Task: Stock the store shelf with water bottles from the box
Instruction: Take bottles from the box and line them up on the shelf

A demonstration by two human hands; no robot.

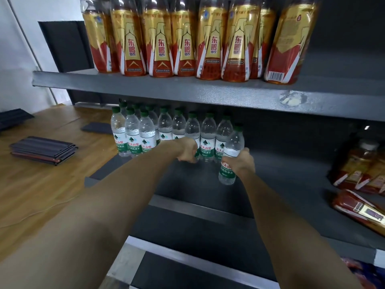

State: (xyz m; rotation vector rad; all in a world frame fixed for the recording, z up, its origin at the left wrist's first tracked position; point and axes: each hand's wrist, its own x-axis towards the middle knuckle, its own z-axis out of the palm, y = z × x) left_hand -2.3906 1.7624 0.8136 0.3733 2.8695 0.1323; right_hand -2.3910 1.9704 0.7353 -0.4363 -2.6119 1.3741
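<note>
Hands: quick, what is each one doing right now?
Left hand: closed on a bottle in the shelf row, mostly hidden behind it.
Right hand: closed on a water bottle, tilted, at the row's right end.

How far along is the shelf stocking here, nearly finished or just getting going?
Well underway. A group of water bottles already stands on the left of the middle shelf. The left hand is closed on a bottle in the front row, and the right hand holds another bottle, tilted, beside the row's right end. Bare shelf remains to their right. The box is out of view, so how many remain is unknown.
</note>
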